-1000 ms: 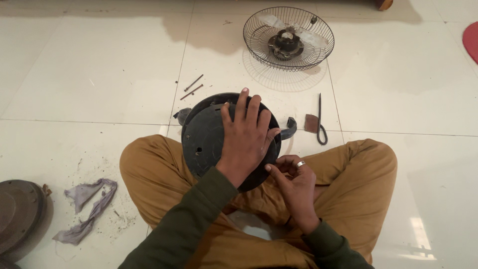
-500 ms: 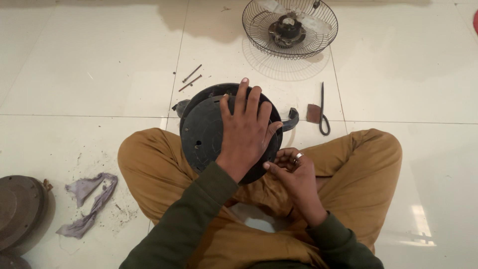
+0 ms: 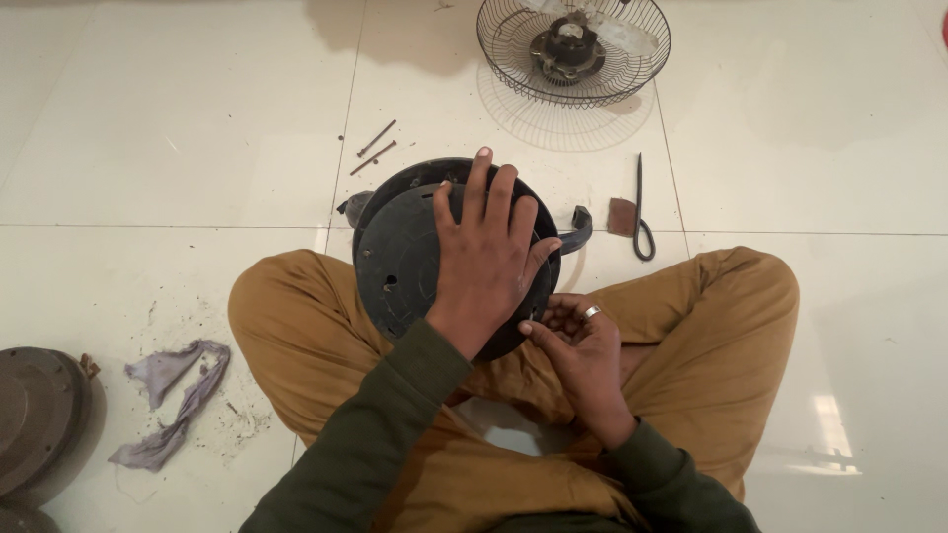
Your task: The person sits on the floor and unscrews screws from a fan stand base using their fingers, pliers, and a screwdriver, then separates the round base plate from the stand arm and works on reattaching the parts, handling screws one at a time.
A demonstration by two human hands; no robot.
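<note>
Left hand [image 3: 484, 262]: flat, fingers spread wide, palm pressed on the face of the disc; open, gripping nothing.
Right hand [image 3: 581, 341]: at the lower right edge of the disc, fingers loosely curled, fingertips pinched toward each other; ring on one finger; whether anything small sits between the fingertips, impossible to tell.
Disc [image 3: 405, 262]: round, dark, plastic, tilted up on the lap against the crossed legs, small holes in its face; behind it a second dark round rim, with a curved tab jutting out on the right.
Legs [image 3: 296, 326]: crossed, in mustard trousers; sleeves dark green.
Grille [image 3: 573, 49]: wire fan guard with a motor hub inside, on the floor well beyond the disc.
Screws [image 3: 375, 148]: two long thin ones, lying near the top left of the disc.
Tool [image 3: 642, 212]: slim, dark, looped handle, beside a small brown piece, right of the disc.
Rag [image 3: 173, 395]: grey, crumpled, on dusty tile to the left.
Plate [image 3: 35, 415]: round, grey-brown, at the left edge.
</note>
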